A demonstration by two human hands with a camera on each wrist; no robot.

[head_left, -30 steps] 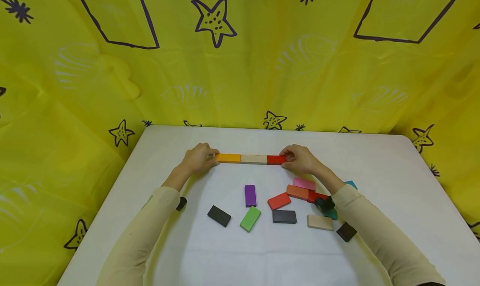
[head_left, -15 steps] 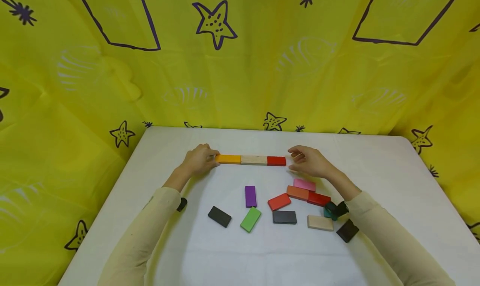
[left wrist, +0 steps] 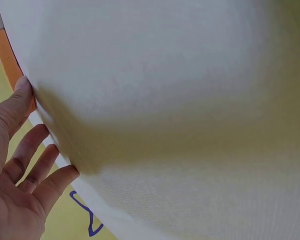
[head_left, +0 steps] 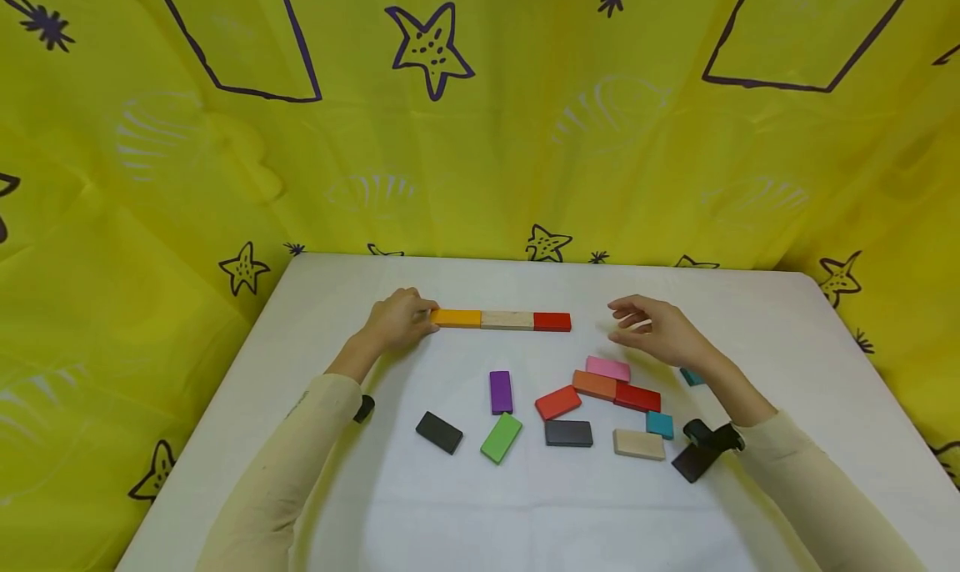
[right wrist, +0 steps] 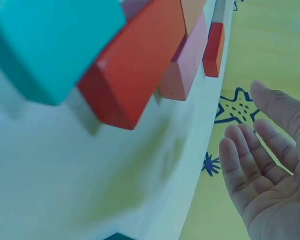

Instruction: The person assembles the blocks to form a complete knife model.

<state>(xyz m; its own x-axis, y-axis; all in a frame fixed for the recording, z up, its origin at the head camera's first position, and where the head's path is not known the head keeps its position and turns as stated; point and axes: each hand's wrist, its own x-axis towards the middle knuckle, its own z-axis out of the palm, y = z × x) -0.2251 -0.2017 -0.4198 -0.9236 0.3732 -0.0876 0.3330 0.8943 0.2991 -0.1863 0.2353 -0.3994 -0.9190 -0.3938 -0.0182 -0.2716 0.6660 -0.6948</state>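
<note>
A row of three blocks lies end to end near the back of the white table: a yellow-orange block [head_left: 457, 318], a pale wood block [head_left: 507, 320] and a red block [head_left: 552, 322]. My left hand [head_left: 401, 318] pinches the yellow-orange block at its left end. In the left wrist view the thumb lies along that orange block [left wrist: 8, 57], and the other fingertips rest on the tabletop. To the right of the row, my right hand [head_left: 660, 330] is held with loosely bent fingers and nothing between them; the right wrist view shows its palm [right wrist: 275, 205] bare.
Loose blocks lie nearer me: purple [head_left: 501, 392], green [head_left: 501, 438], black [head_left: 438, 432], dark grey [head_left: 568, 434], red [head_left: 558, 403], orange-brown [head_left: 595, 385], pink [head_left: 608, 368], beige [head_left: 639, 444], teal [head_left: 660, 424]. A dark block [head_left: 692, 464] sits below my right wrist. Yellow curtain [head_left: 480, 138] surrounds the table.
My right hand has let go of the red end block and moved away to the right. The left hand stays at the yellow-orange block; the row has barely shifted.
</note>
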